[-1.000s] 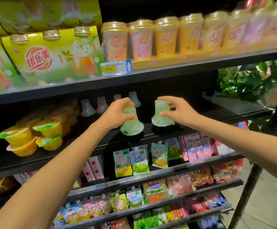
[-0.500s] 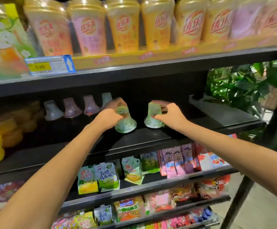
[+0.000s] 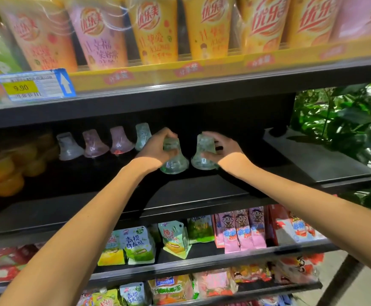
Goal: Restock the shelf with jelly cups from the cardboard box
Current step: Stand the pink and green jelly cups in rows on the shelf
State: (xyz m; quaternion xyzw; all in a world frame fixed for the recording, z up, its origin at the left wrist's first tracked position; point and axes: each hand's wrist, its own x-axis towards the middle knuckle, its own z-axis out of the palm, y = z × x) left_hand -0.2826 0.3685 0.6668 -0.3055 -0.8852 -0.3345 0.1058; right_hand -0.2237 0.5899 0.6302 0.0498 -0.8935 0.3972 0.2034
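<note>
Head view: left hand (image 3: 155, 149) w/ grip pinching a green jelly cup (image 3: 174, 161), right hand (image 3: 221, 151) pinching another (image 3: 202, 155), both low over the dark shelf (image 3: 180, 195). Set them flat beside the back row (image 3: 96, 143), wide end down, then let go.

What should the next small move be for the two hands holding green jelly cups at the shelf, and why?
Probably set both down and let go. The left hand and right hand each grip a green jelly cup, wide end down, at the black shelf, in line with the row of cups.
</note>
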